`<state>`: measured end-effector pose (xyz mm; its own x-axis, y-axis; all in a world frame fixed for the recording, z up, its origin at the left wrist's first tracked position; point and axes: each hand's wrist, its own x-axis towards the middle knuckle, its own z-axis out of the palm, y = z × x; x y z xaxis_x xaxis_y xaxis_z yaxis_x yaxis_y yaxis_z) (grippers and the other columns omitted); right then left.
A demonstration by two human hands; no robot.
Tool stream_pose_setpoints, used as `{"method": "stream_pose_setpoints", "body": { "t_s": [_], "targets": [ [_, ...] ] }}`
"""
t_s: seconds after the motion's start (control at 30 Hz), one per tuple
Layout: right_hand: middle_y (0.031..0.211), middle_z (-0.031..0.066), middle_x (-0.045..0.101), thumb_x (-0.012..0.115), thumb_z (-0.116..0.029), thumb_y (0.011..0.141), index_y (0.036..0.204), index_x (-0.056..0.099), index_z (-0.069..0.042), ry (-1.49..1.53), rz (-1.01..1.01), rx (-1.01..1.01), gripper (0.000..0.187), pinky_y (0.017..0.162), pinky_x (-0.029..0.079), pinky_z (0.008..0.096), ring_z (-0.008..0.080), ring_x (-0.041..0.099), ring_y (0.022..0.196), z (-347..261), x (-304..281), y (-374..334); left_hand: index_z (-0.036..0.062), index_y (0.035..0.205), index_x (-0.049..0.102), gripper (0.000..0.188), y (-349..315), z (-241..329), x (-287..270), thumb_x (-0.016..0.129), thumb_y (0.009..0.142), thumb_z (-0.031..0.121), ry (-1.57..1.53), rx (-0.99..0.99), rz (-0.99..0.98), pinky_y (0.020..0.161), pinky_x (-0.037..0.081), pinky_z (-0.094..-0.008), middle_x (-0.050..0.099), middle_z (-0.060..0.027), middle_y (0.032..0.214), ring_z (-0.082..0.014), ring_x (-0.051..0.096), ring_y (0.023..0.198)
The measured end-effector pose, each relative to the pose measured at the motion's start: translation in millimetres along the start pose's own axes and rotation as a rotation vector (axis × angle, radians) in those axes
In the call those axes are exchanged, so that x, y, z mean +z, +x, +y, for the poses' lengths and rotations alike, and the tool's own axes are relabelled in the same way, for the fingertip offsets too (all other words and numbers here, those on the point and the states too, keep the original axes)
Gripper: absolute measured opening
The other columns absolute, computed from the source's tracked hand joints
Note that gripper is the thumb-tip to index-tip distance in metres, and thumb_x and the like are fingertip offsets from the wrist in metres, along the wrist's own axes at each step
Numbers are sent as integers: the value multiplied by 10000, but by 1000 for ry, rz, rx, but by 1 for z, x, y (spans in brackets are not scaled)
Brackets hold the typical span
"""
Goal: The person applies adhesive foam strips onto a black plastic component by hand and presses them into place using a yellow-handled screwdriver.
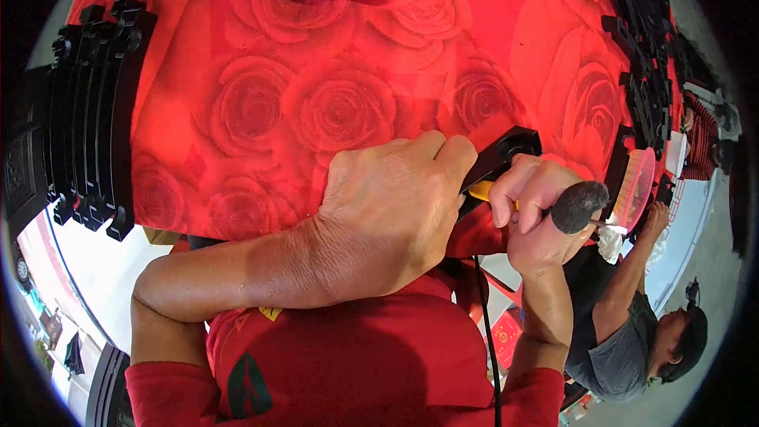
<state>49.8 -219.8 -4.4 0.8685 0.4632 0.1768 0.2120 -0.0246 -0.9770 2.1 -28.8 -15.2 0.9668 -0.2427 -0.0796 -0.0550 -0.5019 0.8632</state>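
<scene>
My left hand, its back toward me, is closed around a black slotted plastic-like strip at the near right edge of the table. The far end of the strip shows beyond the knuckles. Beside it, my right hand has its fingers curled around a small tool with a yellow part that touches or nearly touches the strip. The tool's working tip is hidden. A dark rounded end sticks out at the right hand; I cannot tell whether it belongs to the tool or covers the thumb.
A red rose-patterned cloth covers the table. Several black strips lie at the left edge, with more black strips piled at the right. A pink brush is near the right edge. Another person sits at the right, one arm raised toward the table.
</scene>
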Motion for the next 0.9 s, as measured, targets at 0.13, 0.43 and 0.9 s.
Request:
{"method": "stream_pose_setpoints", "body": {
  "t_s": [0.13,0.43,0.9],
  "targets": [
    [531,40,502,476,-256,1106,643,467,-83,-62,-27,-99,494,421,386,289,195,577,459,7,-1,2,66,988,551,253,-1,0,2,749,834,96,7,17,30,644,502,-457,609,-117,867,-349,668,792],
    [555,21,543,604,-38,900,664,500,-94,-132,-44,-87,263,415,388,292,182,569,450,6,-1,1,63,1003,546,270,0,-1,0,749,827,89,-18,7,-5,644,505,-460,599,-120,871,-351,660,795],
    [576,120,565,439,-372,1134,705,469,-74,41,193,42,523,466,379,312,183,524,481,0,3,-8,65,989,541,224,0,0,1,724,878,129,31,10,-2,644,475,-496,590,-142,861,-380,645,793]
  ]
}}
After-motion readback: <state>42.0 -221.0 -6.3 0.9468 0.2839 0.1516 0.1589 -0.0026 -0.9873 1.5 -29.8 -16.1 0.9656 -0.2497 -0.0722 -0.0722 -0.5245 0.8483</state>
